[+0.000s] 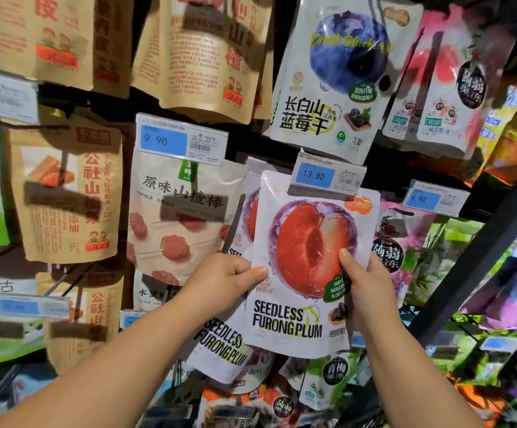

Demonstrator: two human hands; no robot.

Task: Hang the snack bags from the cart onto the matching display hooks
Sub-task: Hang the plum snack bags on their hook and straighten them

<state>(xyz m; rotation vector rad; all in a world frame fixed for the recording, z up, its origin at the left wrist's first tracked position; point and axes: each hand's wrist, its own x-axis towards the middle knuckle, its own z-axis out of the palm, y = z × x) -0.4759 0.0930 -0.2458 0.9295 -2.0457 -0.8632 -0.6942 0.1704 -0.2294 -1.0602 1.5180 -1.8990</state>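
Observation:
A white seedless plum bag with a halved red plum printed on it is held up against the display, its top tucked behind the 13.80 price tag. My left hand pinches its left edge and my right hand grips its right edge, thumb on the front. A second plum bag of the same kind hangs tilted just behind and to the left. The hook itself is hidden behind the tag and bags.
A dried blueberry bag hangs above. A hawthorn stick bag under a 9.90 tag hangs to the left, brown paper bags beyond it. Pink jelly bags and a dark shelf upright stand to the right.

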